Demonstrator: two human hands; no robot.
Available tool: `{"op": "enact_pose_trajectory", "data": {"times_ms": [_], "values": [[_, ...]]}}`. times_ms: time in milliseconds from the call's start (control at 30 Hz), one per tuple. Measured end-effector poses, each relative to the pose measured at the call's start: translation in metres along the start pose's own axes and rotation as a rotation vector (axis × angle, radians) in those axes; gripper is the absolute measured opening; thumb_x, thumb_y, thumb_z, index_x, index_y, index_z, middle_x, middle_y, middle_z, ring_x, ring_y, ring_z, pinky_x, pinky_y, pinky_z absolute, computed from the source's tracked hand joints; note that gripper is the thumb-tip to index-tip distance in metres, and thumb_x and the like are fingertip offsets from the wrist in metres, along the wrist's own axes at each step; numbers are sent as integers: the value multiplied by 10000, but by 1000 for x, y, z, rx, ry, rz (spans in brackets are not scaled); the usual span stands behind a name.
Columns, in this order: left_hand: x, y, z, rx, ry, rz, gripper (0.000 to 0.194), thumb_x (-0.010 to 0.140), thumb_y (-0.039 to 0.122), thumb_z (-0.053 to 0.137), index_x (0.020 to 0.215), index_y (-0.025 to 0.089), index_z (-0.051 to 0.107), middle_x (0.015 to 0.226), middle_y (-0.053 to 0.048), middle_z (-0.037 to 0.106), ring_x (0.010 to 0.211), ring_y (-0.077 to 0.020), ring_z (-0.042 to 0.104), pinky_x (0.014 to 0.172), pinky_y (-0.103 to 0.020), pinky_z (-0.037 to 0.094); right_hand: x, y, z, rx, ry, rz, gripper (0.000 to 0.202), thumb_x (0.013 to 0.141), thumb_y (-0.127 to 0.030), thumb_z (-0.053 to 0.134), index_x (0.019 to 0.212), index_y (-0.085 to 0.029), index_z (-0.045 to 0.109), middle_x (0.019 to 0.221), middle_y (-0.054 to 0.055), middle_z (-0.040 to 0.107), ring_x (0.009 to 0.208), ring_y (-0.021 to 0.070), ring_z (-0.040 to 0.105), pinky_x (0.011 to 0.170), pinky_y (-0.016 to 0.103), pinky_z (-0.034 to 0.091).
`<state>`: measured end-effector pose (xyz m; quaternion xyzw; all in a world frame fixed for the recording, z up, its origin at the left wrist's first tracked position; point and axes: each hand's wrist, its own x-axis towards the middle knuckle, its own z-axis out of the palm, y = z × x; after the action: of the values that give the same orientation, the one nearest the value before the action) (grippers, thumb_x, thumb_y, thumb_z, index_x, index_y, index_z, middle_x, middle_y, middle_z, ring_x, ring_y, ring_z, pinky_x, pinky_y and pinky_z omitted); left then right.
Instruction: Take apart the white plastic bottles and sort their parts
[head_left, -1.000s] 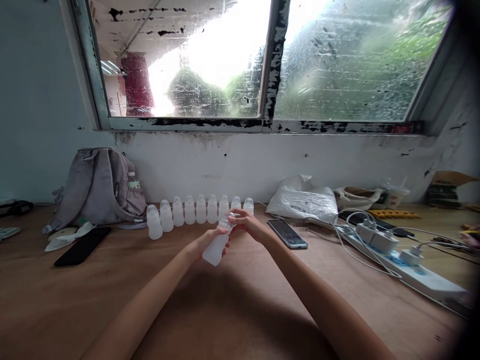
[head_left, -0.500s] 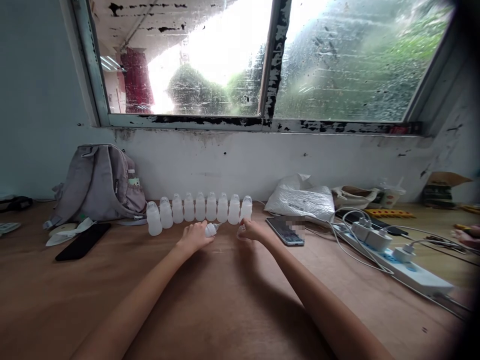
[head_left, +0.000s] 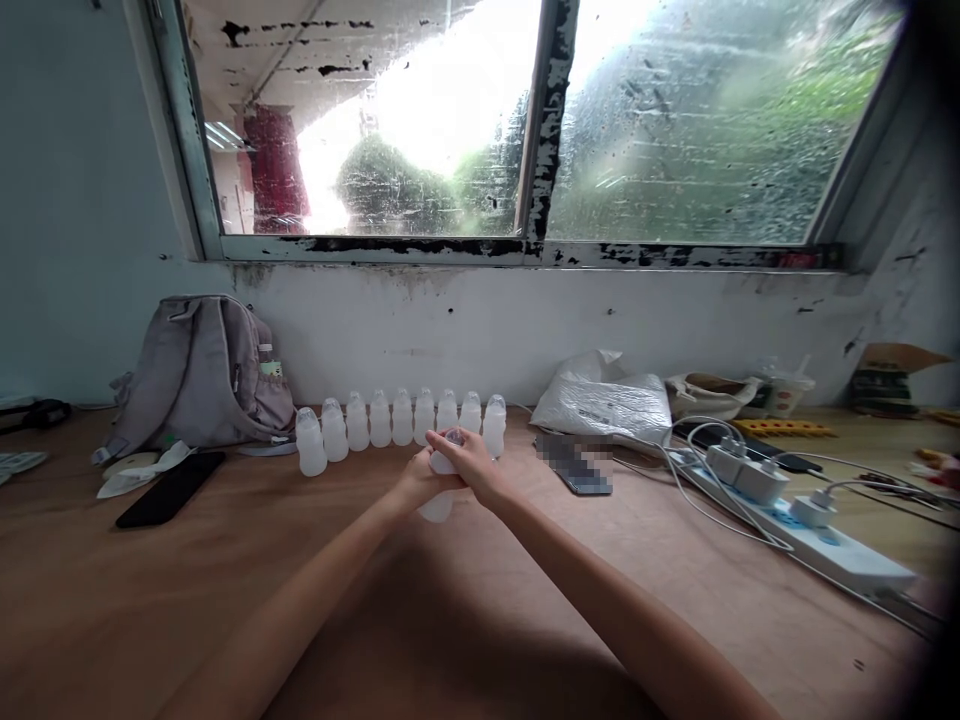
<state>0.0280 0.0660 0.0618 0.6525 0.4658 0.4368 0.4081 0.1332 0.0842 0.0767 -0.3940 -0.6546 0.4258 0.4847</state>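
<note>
My left hand (head_left: 421,480) is wrapped round a frosted white bottle (head_left: 436,508), whose base shows below the fingers. From the right, my right hand (head_left: 471,462) holds a clear cap (head_left: 454,437) at the top of that same bottle. The two hands touch, and their fingers hide most of the bottle's middle. Behind them stands a row of several similar frosted bottles with clear caps, from the leftmost bottle (head_left: 310,443) to the rightmost one (head_left: 493,427).
A grey backpack (head_left: 202,370) and a black phone (head_left: 171,489) lie left on the table (head_left: 360,620). To the right are another phone (head_left: 581,472), a silvery bag (head_left: 604,398) and a white power strip (head_left: 847,550) with cables. A wall and window stand behind.
Both hands have come together in front of the row. The bottle in my left hand is now more upright, and the clear cap in my right hand has moved left onto its top.
</note>
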Motion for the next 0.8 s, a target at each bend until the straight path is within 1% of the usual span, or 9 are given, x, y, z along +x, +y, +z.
{"op": "enact_pose_trajectory", "data": {"times_ms": [67, 133, 200, 300, 400, 500, 633, 700, 800], "values": [[-2, -2, 3, -213, -93, -38, 199, 572, 215, 624, 740, 142, 546, 681, -11, 563, 642, -159, 537, 556, -249, 416, 0, 0, 1, 27, 1, 31, 313, 634, -478, 612, 645, -172, 550, 673, 39, 595, 650, 181, 542, 480, 251, 418], [-4, -2, 3, -314, -162, -61, 104, 574, 169, 582, 653, 137, 523, 578, 7, 518, 533, -126, 496, 485, -240, 388, 1, -1, 0, 98, -65, 93, 292, 643, -454, 610, 642, -173, 531, 729, 52, 613, 616, 169, 543, 409, 229, 390], [-8, 0, 1, -361, -208, -84, 91, 562, 154, 549, 637, 141, 499, 541, 13, 492, 487, -112, 469, 450, -233, 365, 0, -5, -2, 172, -128, 135, 277, 652, -434, 607, 658, -171, 521, 765, 60, 624, 595, 155, 544, 383, 211, 380], [-14, 7, 2, -538, -321, -132, 129, 590, 246, 468, 658, 139, 494, 540, 3, 466, 475, -103, 453, 465, -241, 370, -1, -14, -7, 268, -269, 149, 288, 668, -448, 588, 669, -167, 525, 818, 65, 631, 550, 123, 533, 370, 192, 369], [-19, 13, 4, -840, -460, -210, 240, 576, 323, 421, 713, 142, 498, 537, 16, 405, 455, -78, 397, 477, -229, 346, -1, -17, -18, 402, -510, 133, 336, 664, -505, 568, 793, -195, 566, 883, 56, 622, 638, 140, 562, 470, 222, 433], [-19, 12, 2, -921, -507, -229, 260, 544, 348, 430, 709, 151, 469, 519, 30, 355, 433, -70, 356, 466, -226, 311, 4, -5, -31, 483, -646, 129, 485, 572, -507, 650, 951, -219, 556, 863, 44, 608, 796, 177, 561, 640, 274, 460], [-14, 2, -6, -881, -545, -146, 238, 528, 307, 454, 710, 154, 461, 518, 22, 385, 434, -84, 390, 475, -239, 317, 15, 18, -41, 461, -496, 164, 408, 593, -347, 694, 943, -194, 552, 802, 20, 583, 741, 136, 552, 663, 239, 429], [-12, -5, -8, -874, -544, -167, 240, 530, 282, 470, 730, 149, 475, 529, 19, 415, 446, -86, 414, 480, -233, 322, 19, 22, -42, 489, -428, 157, 305, 671, -376, 625, 893, -178, 561, 763, 13, 565, 679, 112, 535, 627, 224, 413], [-10, -15, -9, -847, -541, -248, 231, 560, 251, 489, 762, 138, 494, 554, 13, 464, 467, -90, 454, 489, -225, 336, 22, 21, -39, 496, -349, 118, 279, 724, -438, 548, 772, -163, 556, 667, -9, 519, 559, 81, 476, 523, 203, 364]]}}
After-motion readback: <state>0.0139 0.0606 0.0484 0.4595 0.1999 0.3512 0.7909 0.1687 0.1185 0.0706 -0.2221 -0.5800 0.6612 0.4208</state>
